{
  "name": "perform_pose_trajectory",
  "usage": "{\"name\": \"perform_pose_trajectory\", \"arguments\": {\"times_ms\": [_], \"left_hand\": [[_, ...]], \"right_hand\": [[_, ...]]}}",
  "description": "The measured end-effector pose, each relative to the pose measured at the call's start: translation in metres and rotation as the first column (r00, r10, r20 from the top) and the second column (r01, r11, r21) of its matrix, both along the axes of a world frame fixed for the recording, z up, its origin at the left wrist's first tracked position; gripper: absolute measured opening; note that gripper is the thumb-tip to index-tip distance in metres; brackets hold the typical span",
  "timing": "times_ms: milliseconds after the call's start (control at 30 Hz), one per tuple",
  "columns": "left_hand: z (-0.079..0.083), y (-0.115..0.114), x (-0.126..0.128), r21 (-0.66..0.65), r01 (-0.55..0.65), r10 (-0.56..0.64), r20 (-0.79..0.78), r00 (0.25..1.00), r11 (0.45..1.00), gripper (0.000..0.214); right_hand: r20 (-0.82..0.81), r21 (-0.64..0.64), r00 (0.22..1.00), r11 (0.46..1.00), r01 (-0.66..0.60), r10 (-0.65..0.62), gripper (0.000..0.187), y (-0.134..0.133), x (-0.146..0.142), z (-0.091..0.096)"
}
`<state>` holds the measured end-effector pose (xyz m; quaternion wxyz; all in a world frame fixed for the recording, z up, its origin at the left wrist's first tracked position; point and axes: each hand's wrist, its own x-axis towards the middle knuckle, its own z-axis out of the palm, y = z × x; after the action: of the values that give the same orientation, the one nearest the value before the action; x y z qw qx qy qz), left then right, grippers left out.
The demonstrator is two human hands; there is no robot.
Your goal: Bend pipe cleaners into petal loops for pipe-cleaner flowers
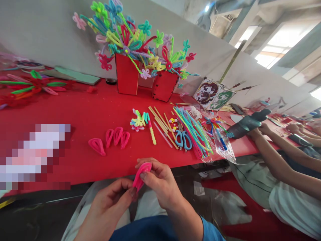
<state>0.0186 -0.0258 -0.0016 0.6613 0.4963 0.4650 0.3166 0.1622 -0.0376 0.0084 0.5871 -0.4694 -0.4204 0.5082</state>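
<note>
Between my two hands, just past the table's front edge and above my lap, is a pink pipe cleaner [141,174] bent into a flat petal loop. My left hand [114,199] pinches its lower end between thumb and finger. Higher up, the thumb and fingers of my right hand [160,180] grip its upper part. On the red table [62,113] ahead lie several matching pink petal loops: a wider one [97,146] on the left and a close group [117,136] beside it.
Blue-handled scissors [183,139], wooden sticks [160,120] and a bundle of coloured pipe cleaners [193,130] lie to the right. Red boxes [127,75] of pipe-cleaner flowers stand behind. A green bottle [244,125] and another person's arms [278,157] are farther right.
</note>
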Motion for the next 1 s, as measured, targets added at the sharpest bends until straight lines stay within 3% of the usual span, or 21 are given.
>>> {"name": "perform_pose_trajectory", "arguments": {"times_ms": [133, 333, 467, 700, 1000], "left_hand": [[-0.005, -0.001, 0.001, -0.020, -0.012, 0.013, 0.052, 0.999, 1.000, 0.026], [-0.007, -0.001, 0.008, -0.132, -0.113, 0.132, 0.146, 0.980, 0.985, 0.026], [-0.006, -0.001, 0.010, -0.183, -0.109, 0.136, 0.145, 0.980, 0.977, 0.023], [-0.005, 0.001, 0.008, -0.128, -0.010, 0.023, 0.101, 0.995, 0.992, 0.026], [-0.007, 0.002, 0.009, -0.192, -0.112, 0.143, 0.151, 0.978, 0.975, 0.025]], "right_hand": [[-0.143, -0.063, 0.989, 0.998, 0.018, -0.027, 0.013, 0.000, -0.004, -0.002], [-0.400, -0.139, 0.916, 0.990, -0.023, -0.035, 0.014, 0.000, -0.011, -0.004], [-0.335, -0.146, 0.938, 0.989, 0.040, -0.088, 0.016, 0.002, -0.012, -0.004], [-0.254, -0.122, 0.962, 0.990, 0.070, -0.099, 0.023, 0.002, -0.012, -0.005], [-0.234, -0.096, 0.971, 0.995, 0.024, -0.046, 0.020, 0.003, -0.009, -0.011]]}}
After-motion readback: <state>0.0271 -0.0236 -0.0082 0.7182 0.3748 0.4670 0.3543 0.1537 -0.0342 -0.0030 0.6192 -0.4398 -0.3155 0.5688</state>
